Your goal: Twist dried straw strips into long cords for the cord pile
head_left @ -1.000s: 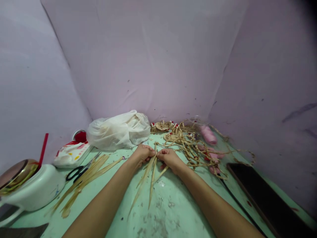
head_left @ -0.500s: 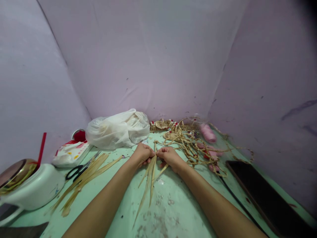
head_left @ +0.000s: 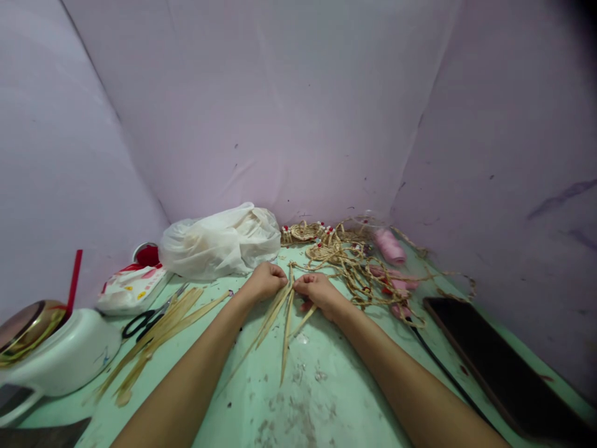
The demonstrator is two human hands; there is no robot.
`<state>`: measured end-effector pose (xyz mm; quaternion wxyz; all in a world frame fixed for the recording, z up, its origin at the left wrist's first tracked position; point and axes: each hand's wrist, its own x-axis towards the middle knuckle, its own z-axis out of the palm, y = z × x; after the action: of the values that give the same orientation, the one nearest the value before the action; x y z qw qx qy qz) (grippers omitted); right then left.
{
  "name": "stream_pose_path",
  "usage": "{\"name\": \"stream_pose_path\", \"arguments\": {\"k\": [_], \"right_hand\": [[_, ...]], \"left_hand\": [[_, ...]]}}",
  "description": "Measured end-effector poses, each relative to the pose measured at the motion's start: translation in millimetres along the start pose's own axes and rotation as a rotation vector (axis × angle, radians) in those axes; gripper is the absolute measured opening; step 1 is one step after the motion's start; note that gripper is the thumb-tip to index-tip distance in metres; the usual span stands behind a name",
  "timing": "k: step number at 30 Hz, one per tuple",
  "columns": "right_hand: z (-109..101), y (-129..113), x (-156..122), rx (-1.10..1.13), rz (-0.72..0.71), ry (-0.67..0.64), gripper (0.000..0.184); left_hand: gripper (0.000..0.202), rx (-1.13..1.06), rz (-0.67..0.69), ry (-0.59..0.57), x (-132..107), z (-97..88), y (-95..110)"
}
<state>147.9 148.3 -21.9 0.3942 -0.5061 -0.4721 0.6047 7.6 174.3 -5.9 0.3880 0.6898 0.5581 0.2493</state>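
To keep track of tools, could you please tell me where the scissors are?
In the head view, the black-handled scissors lie on the green table's left side, partly overlapped by loose dry strips, in front of the white-and-red packet.

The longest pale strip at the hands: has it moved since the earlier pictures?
Yes, to the left. That long strip now ends left of the dark speck on the table; in both earlier pictures it ended right of that speck.

Short of the strips in the hands, the near table offers passage between the forearms. A white bag blocks back left, tangled cords back right; a dark flat device lies right.
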Motion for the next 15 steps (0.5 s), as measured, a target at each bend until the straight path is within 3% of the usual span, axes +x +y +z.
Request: {"name": "stream_pose_path", "arguments": {"k": [5, 10, 12, 15], "right_hand": [[0.4, -0.3, -0.4, -0.027, 0.004, 0.012, 0.011], [0.0, 1.7, 0.7, -0.012, 0.007, 0.006, 0.01], [0.1, 2.1, 0.7, -0.002, -0.003, 0.006, 0.011], [0.6, 2.1, 0.8, -0.006, -0.008, 0.014, 0.012]], "left_hand": [[0.012, -0.009, -0.147, -0.015, -2.8, 7.2, 0.7], [0.008, 0.457, -0.021, 0.256, -2.7, 4.8, -2.2], [0.01, 0.446, 0.031, 0.216, -2.8, 5.4, -1.2], [0.01, 0.185, -0.025, 0.072, -4.3, 6.9, 2.8]]}}
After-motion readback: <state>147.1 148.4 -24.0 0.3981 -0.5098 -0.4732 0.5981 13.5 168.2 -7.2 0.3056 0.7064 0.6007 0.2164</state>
